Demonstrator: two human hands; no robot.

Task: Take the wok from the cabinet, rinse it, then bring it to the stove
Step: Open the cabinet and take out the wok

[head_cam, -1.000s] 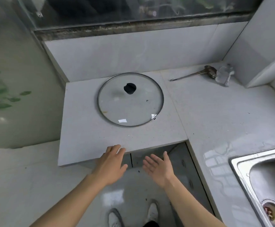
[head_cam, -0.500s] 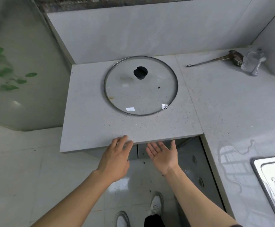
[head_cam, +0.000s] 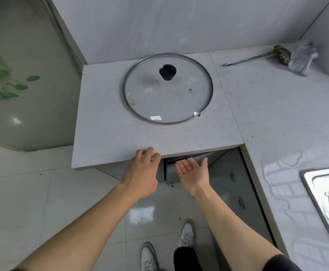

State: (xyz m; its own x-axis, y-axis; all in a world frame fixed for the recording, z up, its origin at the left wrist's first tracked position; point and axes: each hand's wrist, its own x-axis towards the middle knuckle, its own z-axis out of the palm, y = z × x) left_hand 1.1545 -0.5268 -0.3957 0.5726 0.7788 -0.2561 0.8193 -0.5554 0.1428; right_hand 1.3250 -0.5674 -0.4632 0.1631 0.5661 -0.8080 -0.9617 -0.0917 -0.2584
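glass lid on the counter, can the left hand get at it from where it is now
Probably yes. The left hand is open, fingers at the front edge of the counter, and the stretch of counter between it and the glass lid is bare. The right hand sits lower, by the cabinet opening, out of the way.

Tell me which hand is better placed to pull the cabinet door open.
Right. The right hand, open and palm-up, reaches under the counter edge at the cabinet door, whose top shows a dark gap. The left hand sits beside it at the countertop edge.
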